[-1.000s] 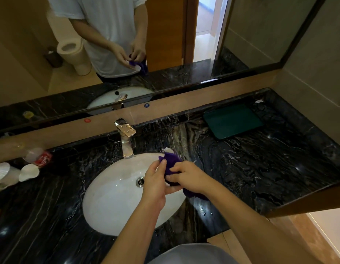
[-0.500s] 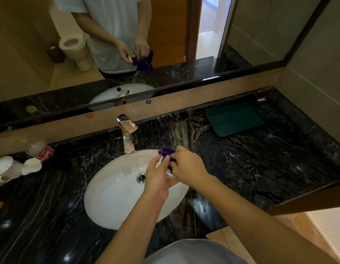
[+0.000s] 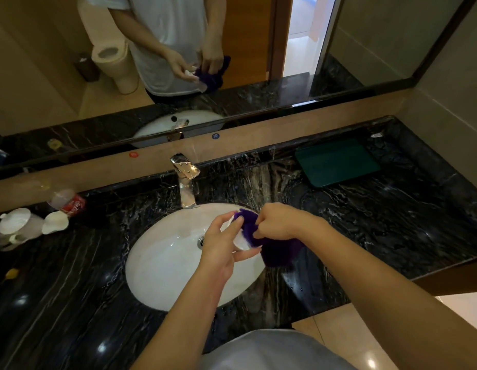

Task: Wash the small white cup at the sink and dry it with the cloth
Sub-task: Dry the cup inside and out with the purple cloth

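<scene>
- Head view, surface: a black marble countertop (image 3: 365, 222) with white veining carries an oval white sink (image 3: 165, 263) set into it. A chrome faucet (image 3: 186, 180) stands at the far rim of the sink.
- Head view, room: a wide mirror (image 3: 232, 62) runs along the wall behind the faucet. It reflects the person's torso, both hands, a toilet and an open doorway.
- A dark green tray (image 3: 336, 161) lies on the countertop, well to the right of the faucet, near the back ledge.
- Left of the faucet lie a clear bottle (image 3: 67, 204) with a red label and several white cups (image 3: 21, 222). Their exact number cannot be made out.
- A small yellow object (image 3: 12, 273) left of the sink is too small to identify.
- Hidden parts: the small white cup (image 3: 238, 237) is largely covered by fingers and fabric; only a white edge shows.
- Cup position: above the right part of the sink, in front of the faucet.
- The left hand (image 3: 224, 249) grasps the cup, fingers curled around it.
- The right hand (image 3: 280, 222) is clenched on the purple cloth (image 3: 274, 249), pressing it against the cup; the rest of the cloth hangs below.
</scene>
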